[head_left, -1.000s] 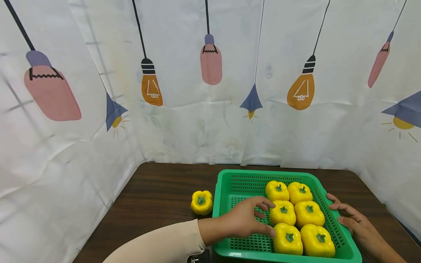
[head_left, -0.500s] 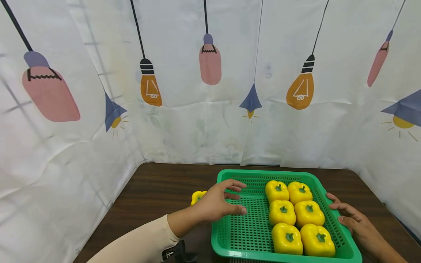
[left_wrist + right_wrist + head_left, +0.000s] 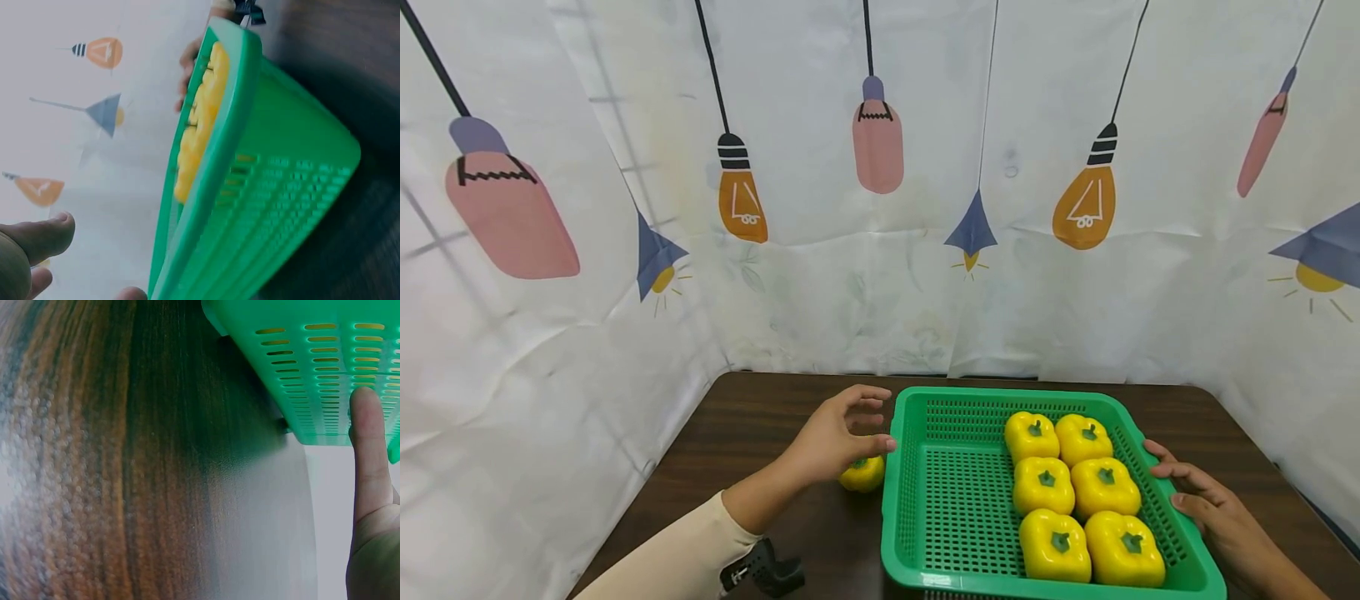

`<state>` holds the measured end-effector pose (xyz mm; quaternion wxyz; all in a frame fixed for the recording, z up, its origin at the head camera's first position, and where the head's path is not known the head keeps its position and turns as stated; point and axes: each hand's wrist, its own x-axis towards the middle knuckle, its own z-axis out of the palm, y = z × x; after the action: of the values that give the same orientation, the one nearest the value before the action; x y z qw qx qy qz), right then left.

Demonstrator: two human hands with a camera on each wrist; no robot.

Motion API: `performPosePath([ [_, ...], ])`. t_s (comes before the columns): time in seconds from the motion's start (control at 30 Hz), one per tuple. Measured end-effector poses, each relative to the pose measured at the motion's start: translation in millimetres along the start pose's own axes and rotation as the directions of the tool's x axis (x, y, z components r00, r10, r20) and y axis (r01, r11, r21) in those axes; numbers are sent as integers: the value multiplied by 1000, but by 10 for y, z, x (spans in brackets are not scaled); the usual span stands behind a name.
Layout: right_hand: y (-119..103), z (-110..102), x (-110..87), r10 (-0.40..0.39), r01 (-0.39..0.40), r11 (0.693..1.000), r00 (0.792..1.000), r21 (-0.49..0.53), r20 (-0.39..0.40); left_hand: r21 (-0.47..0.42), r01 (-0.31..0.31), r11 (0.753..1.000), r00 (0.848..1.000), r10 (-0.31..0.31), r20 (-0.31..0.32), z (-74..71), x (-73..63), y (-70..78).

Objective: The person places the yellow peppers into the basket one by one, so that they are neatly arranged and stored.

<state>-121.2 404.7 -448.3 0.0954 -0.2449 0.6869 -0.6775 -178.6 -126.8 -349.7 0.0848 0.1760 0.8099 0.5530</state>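
Note:
My left hand [image 3: 831, 437] is in the air to the left of the green plastic basket [image 3: 891, 500], fingers spread and slightly bent, holding nothing. Below it a lone yellow bell pepper [image 3: 862, 476] sits on the table, partly covered by the hand. Inside the basket, several more yellow bell peppers [image 3: 1043, 485] stand in two columns on the right side, green stems up. At the basket's right rim, my right hand [image 3: 1217, 512] rests its fingertips. One straight finger [image 3: 369, 444] lies against the slotted outer wall in the right wrist view.
The dark wood-grain table [image 3: 760, 417] has rounded back corners. A white curtain [image 3: 820, 308] printed with hanging lamps surrounds it at the back and sides. A black strap device [image 3: 763, 571] is on the left wrist, below the cream sleeve [image 3: 677, 554].
My left hand has moved left from beside the front left pepper in the basket, out past the left rim to above the lone pepper. The right hand and basket have barely moved.

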Motion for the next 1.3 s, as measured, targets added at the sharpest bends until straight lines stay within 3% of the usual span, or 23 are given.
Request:
performPosePath([
  [0.23, 1, 17, 5, -24, 24, 1000, 1000, 4, -13, -100, 90, 991, 989, -101, -108, -187, 3, -163],
  [0.33, 4, 16, 2, -35, 35, 999, 999, 7, -12, -63, 113, 992, 984, -120, -130, -257, 15, -262],
  [0.47, -2, 23, 5, -34, 34, 999, 999, 15, -13, 63, 137, 989, 981, -127, -148, -335, 12, -391],
  [0.57, 2, 22, 5, -37, 38, 999, 999, 16, -13, 98, 160, 982, 980, -147, -132, -362, -6, -486],
  [0.67, 19, 11, 4, -40, 40, 999, 999, 13, -17, 80, 159, 984, 985, -153, -78, -371, -34, -590],
  [0.83, 38, -8, 4, -38, 38, 999, 999, 21, -11, 84, 108, 991, 994, -109, 14, -362, -81, -745],
  [1.03, 33, -17, 7, -48, 48, 999, 999, 26, 7, 53, 65, 997, 992, -70, 109, -317, -106, -869],
  [1.3, 8, -5, 7, -22, 22, 1000, 1000, 20, 7, 28, 44, 999, 990, -48, 134, -265, -115, -956],
])
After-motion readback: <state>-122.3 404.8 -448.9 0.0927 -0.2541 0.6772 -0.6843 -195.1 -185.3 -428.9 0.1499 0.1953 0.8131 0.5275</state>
